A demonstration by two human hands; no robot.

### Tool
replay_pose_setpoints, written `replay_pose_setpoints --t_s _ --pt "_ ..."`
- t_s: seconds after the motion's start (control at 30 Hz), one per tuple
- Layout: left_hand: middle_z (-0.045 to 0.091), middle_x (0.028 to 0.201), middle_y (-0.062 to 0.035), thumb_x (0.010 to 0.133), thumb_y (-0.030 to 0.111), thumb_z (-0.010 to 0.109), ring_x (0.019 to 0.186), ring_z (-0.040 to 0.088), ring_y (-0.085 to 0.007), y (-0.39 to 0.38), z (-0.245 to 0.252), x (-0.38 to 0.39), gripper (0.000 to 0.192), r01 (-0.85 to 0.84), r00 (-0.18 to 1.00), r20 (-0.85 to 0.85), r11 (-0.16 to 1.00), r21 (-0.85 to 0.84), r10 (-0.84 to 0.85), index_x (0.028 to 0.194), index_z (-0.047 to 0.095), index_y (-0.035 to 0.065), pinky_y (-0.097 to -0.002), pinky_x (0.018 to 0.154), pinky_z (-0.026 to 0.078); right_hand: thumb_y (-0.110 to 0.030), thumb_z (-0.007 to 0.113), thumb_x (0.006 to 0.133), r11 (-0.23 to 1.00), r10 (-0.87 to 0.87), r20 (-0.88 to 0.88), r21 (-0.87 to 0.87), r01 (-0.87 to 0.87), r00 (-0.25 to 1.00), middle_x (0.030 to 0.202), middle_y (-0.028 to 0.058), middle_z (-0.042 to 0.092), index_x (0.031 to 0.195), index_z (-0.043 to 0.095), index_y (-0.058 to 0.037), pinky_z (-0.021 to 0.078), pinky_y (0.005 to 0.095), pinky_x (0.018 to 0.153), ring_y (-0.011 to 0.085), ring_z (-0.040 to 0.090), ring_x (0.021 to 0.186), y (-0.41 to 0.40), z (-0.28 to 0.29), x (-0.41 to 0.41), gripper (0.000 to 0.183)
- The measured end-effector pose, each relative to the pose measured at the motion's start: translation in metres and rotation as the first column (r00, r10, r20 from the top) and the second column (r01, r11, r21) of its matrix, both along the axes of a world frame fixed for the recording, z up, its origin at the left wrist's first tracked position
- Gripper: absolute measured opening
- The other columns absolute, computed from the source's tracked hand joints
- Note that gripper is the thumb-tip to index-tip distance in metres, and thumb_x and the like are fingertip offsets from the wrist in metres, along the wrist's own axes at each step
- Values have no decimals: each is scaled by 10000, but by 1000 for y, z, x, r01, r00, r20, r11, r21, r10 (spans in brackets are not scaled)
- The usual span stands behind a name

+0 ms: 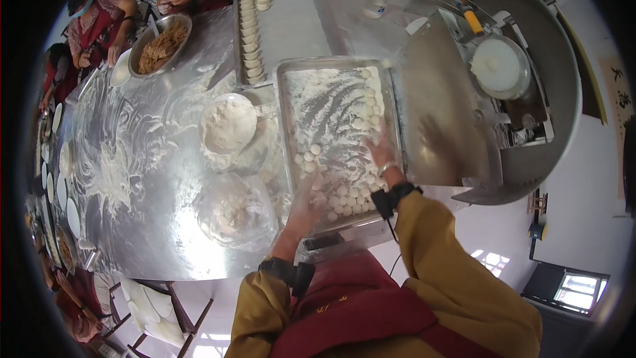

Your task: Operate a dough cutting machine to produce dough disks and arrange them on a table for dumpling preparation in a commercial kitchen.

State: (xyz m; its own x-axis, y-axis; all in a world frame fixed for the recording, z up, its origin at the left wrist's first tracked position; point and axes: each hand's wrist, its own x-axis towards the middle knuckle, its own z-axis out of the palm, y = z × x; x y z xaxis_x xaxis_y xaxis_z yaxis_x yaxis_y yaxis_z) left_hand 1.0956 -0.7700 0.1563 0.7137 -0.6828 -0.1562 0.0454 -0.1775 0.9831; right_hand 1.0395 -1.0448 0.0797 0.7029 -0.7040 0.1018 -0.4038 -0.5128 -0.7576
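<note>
My right hand (381, 151) is over the right side of a floured metal tray (332, 132). Its fingers look spread, close below a row of small dough balls (370, 104) along the tray's right side. My left hand (307, 204), blurred by motion, is at the tray's near left part. It lies between a small group of dough balls (309, 156) and a larger cluster of dough balls (350, 201) in the near right corner. Whether the left hand holds anything is hard to see. Streaks of flour cover the tray's floor.
Left of the tray are a bowl of flour (229, 127) and dough under clear plastic (236, 211). Beyond stand a tray of dumplings (288, 25) and a bowl of filling (164, 47). A metal machine (447, 104) borders the right. Several people work around the steel table (164, 174).
</note>
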Motion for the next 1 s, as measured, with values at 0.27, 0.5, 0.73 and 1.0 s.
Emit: replay_pose_setpoints --t_s 0.27,0.5,0.73,1.0 --pt "587 866 -146 745 13 460 754 582 -245 57 -45 -18 259 -255 963 192 859 443 187 985 552 43 -322 632 455 -515 602 640 854 336 -583 -142 -500 740 1387 133 118 1325 203 -253 37 503 1007 357 42 1273 116 27 76 835" --pt "587 825 -151 759 73 457 772 578 -278 67 -31 -21 220 -128 989 120 891 436 83 958 548 51 -346 690 451 -458 503 744 855 -97 -676 -433 -287 730 1408 58 71 1349 109 -221 69 582 970 303 61 1285 45 20 73 760" --pt "590 835 -149 759 80 451 778 581 -276 67 -45 -48 220 -71 997 58 906 416 52 956 542 48 -340 694 454 -527 594 645 960 -24 -335 -272 -72 942 1168 170 466 1150 486 -83 239 425 955 295 332 1170 8 -10 144 681" --pt "586 841 -145 737 124 460 792 560 -308 86 -21 -36 214 14 1000 -22 897 441 -5 910 581 86 -373 723 435 -314 593 670 764 209 -786 -241 -599 582 1366 61 204 1286 311 -210 110 527 995 320 109 1266 69 39 27 685"
